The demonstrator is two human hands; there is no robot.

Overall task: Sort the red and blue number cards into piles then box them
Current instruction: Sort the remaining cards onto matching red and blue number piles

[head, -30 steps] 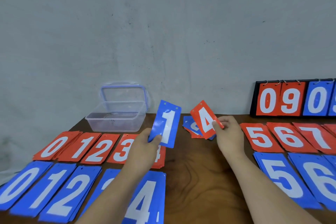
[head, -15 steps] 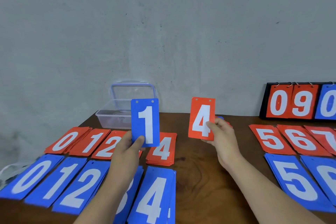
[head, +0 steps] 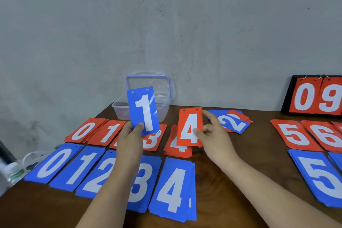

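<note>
Where the blue card overlaps it, the box stands open

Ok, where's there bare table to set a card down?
The widest bare wood lies between the blue 4 pile and the blue 5 pile, running back to the loose cards. The front left corner is bare too. The 0 to 4 piles lie edge to edge, crowded.
</note>
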